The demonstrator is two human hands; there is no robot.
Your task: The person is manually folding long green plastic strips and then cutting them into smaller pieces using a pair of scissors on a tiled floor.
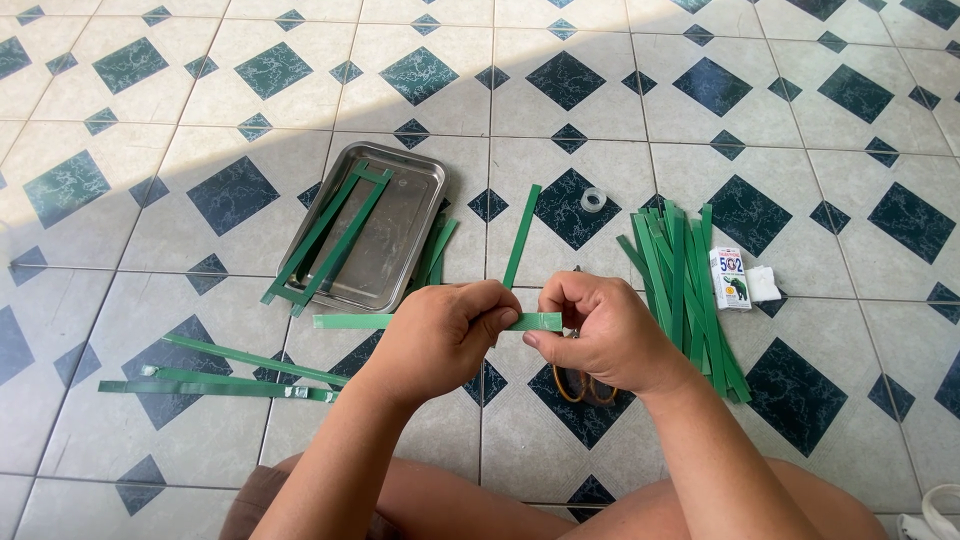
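My left hand (440, 335) and my right hand (600, 330) together pinch a flat green strip (350, 321) held level above the tiled floor; its left end sticks out past my left hand, its right end shows between the hands. A second green strip (522, 235) runs up and away from between my hands. Orange-handled scissors (580, 388) lie on the floor, mostly hidden under my right hand.
A metal tray (405, 190) holds a green strip frame at the upper left. A pile of green strips (680, 280) lies right, beside a small glue box (730, 277) and white cloth (764, 284). A tape roll (594, 199) sits beyond. Joined strips (215, 385) lie left.
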